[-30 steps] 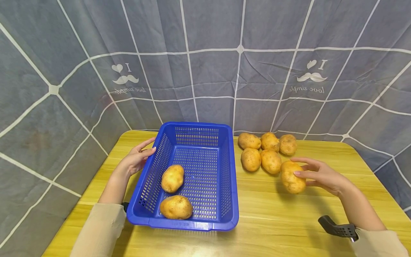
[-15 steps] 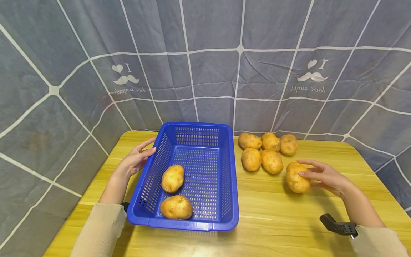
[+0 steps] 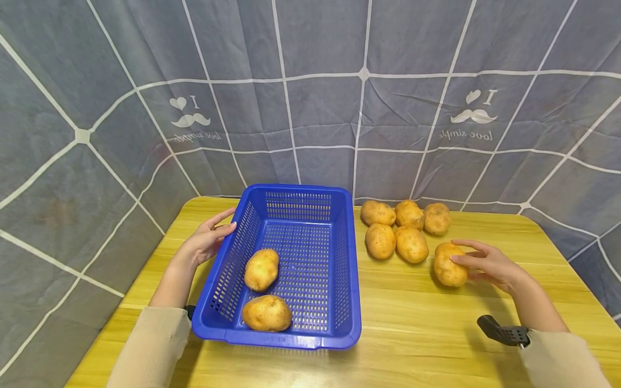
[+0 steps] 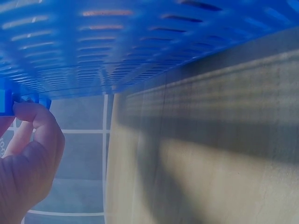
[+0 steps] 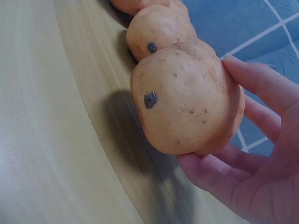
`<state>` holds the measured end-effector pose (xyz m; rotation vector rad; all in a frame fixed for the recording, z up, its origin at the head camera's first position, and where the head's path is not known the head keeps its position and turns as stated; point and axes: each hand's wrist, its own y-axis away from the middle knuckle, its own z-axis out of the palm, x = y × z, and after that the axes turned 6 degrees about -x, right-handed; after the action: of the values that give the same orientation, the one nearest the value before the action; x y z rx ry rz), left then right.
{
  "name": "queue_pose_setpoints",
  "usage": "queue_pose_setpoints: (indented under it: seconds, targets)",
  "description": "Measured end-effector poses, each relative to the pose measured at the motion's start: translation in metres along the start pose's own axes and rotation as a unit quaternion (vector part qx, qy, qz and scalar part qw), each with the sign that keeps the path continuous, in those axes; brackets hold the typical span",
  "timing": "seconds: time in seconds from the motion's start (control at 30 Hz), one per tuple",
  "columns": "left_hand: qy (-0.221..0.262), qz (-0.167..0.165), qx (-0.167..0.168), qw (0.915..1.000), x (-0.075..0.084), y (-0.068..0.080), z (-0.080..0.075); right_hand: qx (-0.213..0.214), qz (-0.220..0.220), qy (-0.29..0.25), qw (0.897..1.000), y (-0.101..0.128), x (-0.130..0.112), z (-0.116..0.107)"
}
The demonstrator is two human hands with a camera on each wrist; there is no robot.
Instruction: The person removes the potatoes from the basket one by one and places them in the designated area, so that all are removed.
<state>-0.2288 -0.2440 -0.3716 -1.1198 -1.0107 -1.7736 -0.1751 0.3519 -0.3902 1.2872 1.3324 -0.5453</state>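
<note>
My right hand (image 3: 473, 262) grips a yellow-brown potato (image 3: 446, 267) at the right of the wooden table (image 3: 417, 334). In the right wrist view its fingers (image 5: 261, 88) curl over and under the potato (image 5: 187, 102), which casts a shadow on the wood. My left hand (image 3: 213, 237) holds the left rim of a blue slotted basket (image 3: 349, 269). The left wrist view shows a curled finger (image 4: 35, 121) on that rim, under the basket's wall (image 4: 140, 42). Two potatoes (image 3: 261, 269) (image 3: 267, 313) lie inside the basket.
Several loose potatoes (image 3: 402, 229) lie in a cluster at the table's back, just right of the basket and left of my right hand. A grey-blue cloth with white lines (image 3: 315, 108) hangs close behind and to both sides. A black wrist mount (image 3: 502, 331) sits near my right sleeve.
My right hand has closed round the potato and shifted it slightly toward the back right. The left hand and the basket have not moved.
</note>
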Motion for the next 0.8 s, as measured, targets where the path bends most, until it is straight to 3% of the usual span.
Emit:
queue_pose_setpoints:
  seconds: [0.43,0.8]
  targets:
    - [-0.013,-0.016,0.013,0.9997,0.003,0.002,0.000,0.023,0.006,0.014,1.000,-0.017,0.006,-0.006]
    - [-0.015,-0.018,0.018,0.9996,0.003,0.001,0.001,0.047,-0.017,0.043,0.998,-0.026,0.003,-0.004]
